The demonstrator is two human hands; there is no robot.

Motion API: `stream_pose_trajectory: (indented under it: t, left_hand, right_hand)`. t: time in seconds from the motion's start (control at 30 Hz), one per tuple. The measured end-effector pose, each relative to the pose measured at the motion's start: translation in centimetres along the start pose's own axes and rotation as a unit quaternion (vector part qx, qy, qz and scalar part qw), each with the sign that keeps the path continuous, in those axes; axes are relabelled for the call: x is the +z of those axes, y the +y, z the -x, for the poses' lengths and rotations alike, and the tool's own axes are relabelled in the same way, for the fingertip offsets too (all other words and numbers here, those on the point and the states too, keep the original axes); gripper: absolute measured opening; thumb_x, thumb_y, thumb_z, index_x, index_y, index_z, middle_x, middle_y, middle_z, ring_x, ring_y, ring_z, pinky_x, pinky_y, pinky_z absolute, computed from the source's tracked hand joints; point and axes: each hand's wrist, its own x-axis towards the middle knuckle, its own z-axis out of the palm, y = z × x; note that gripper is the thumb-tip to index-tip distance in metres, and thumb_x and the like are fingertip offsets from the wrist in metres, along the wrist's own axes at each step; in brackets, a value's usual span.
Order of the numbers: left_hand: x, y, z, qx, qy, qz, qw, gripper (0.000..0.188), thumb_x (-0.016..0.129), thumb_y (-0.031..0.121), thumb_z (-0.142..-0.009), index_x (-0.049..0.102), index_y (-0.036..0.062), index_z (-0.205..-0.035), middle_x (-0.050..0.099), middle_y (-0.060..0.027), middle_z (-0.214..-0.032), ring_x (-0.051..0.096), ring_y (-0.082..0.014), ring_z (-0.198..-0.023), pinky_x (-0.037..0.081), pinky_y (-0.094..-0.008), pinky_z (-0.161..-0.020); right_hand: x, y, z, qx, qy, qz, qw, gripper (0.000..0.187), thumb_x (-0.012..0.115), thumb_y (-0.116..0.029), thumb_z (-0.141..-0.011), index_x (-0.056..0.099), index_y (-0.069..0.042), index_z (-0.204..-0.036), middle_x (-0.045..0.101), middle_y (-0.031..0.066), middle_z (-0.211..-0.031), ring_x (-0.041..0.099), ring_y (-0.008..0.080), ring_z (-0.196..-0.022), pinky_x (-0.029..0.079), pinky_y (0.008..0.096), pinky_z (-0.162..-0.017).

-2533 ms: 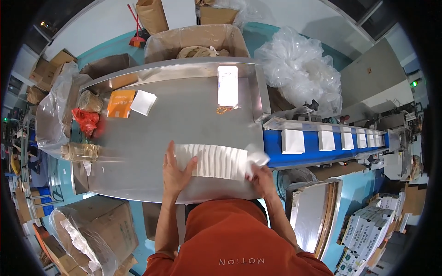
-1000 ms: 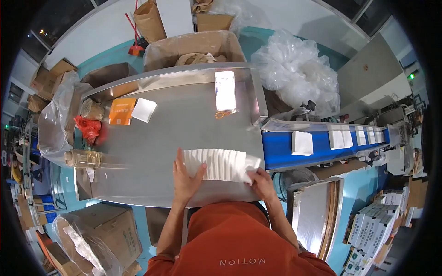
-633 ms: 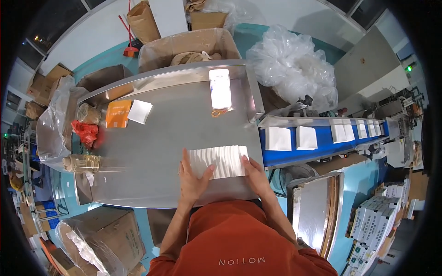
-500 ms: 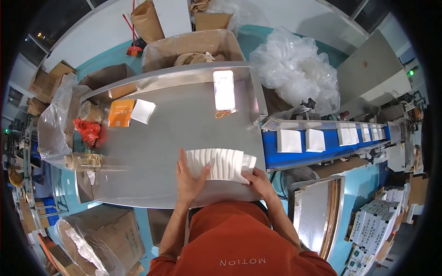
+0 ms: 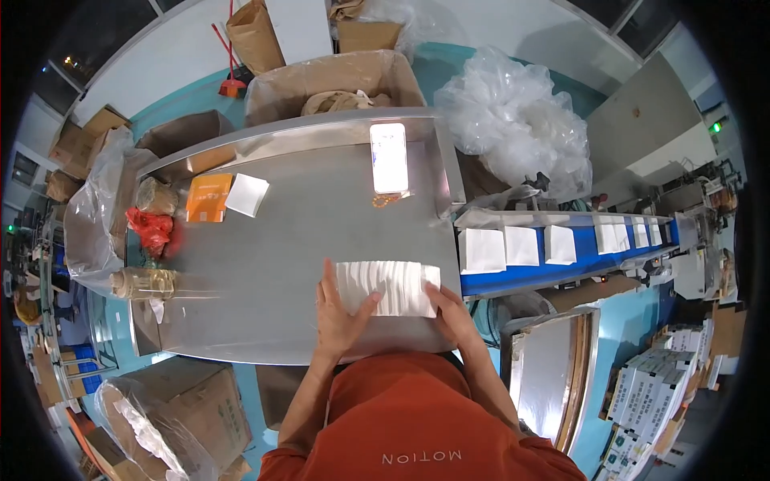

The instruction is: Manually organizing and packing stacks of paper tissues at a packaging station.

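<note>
A row of white folded sheets, looking like paper napkins point(image 5: 388, 289), stands pressed together at the near right of the steel table point(image 5: 297, 232). My left hand point(image 5: 338, 314) grips its left end, with the thumb across the near side and the fingers up along the end. At the right end, my right hand point(image 5: 451, 311) closes on the last sheets; some of its fingers are hidden. Right of the table, a blue conveyor belt point(image 5: 525, 276) carries several similar white folded stacks, and the nearest stack point(image 5: 483, 252) lies close to the table's edge.
On the table lie a lit phone point(image 5: 389, 159), an orange packet point(image 5: 209, 198), a white square point(image 5: 246, 196), a red plastic bag point(image 5: 151, 232) and a clear jar point(image 5: 144, 284). A raised metal wall point(image 5: 321, 122) borders the far side. Boxes and plastic-wrapped bundles stand around.
The row of napkins has become straighter and more compact between my hands. My left hand has shifted slightly right. Stacks on the belt have moved, and another has appeared near the table.
</note>
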Motion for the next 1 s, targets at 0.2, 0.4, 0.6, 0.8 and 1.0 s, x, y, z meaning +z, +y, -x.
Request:
stream_pose_trajectory:
  t: [0.2, 0.4, 0.6, 0.8, 1.0]
  left_hand:
    - [-0.6, 0.6, -0.1, -0.016, -0.02, 0.018, 1.0, 0.105, 0.079, 0.04, -0.079, 0.016, -0.0038, -0.151, 0.047, -0.0295, -0.128, 0.049, -0.0447, -0.116, 0.043, -0.048, -0.098]
    - [0.1, 0.6, 0.3, 0.002, -0.045, 0.042, 0.998, 0.105, 0.079, 0.041, -0.079, 0.016, -0.0023, -0.152, 0.046, -0.0304, -0.131, 0.05, -0.0449, -0.117, 0.043, -0.0468, -0.099]
    - [0.0, 0.9, 0.6, -0.021, -0.062, 0.059, 0.996, 0.106, 0.079, 0.041, -0.08, 0.015, -0.0033, -0.151, 0.044, -0.0315, -0.135, 0.048, -0.0458, -0.121, 0.042, -0.0473, -0.101]
    - [1.8, 1.3, 0.8, 0.03, -0.068, 0.057, 0.996, 0.106, 0.08, 0.038, -0.08, 0.014, -0.0048, -0.151, 0.042, -0.0318, -0.136, 0.048, -0.0464, -0.121, 0.042, -0.0474, -0.1]
    - [1.7, -0.3, 0.5, 0.0, -0.011, 0.088, 0.996, 0.104, 0.08, 0.034, -0.079, 0.016, -0.0052, -0.15, 0.044, -0.031, -0.134, 0.048, -0.0454, -0.121, 0.041, -0.0465, -0.101]
  right_hand:
    - [-3.2, 1.0, -0.9, -0.104, 0.05, -0.071, 0.991, 0.021, 0.058, -0.012, -0.096, 0.062, 0.004, -0.109, 0.067, 0.0116, -0.104, 0.065, 0.0171, -0.092, 0.054, 0.0308, -0.085]
    - [-3.0, 1.4, -2.7, -0.058, 0.055, -0.1, 0.992, 0.015, 0.058, -0.013, -0.097, 0.063, 0.0, -0.101, 0.066, 0.0089, -0.096, 0.064, 0.0161, -0.088, 0.052, 0.0287, -0.081]
    - [-2.3, -1.3, -1.4, -0.111, 0.023, -0.087, 0.99, 0.032, 0.053, -0.031, -0.101, 0.063, -0.001, -0.104, 0.066, 0.0086, -0.098, 0.061, 0.0175, -0.095, 0.049, 0.0339, -0.086]
    - [1.1, -1.0, 0.6, -0.2, 0.068, 0.338, 0.917, 0.051, 0.057, -0.042, -0.098, 0.061, 0.004, -0.119, 0.067, 0.0105, -0.106, 0.061, 0.0183, -0.094, 0.047, 0.0297, -0.087]
    - [-2.3, 0.5, 0.2, 0.059, -0.002, 0.098, 0.993, 0.039, 0.06, -0.026, -0.096, 0.056, 0.001, -0.124, 0.065, 0.0081, -0.101, 0.062, 0.016, -0.082, 0.052, 0.0281, -0.076]
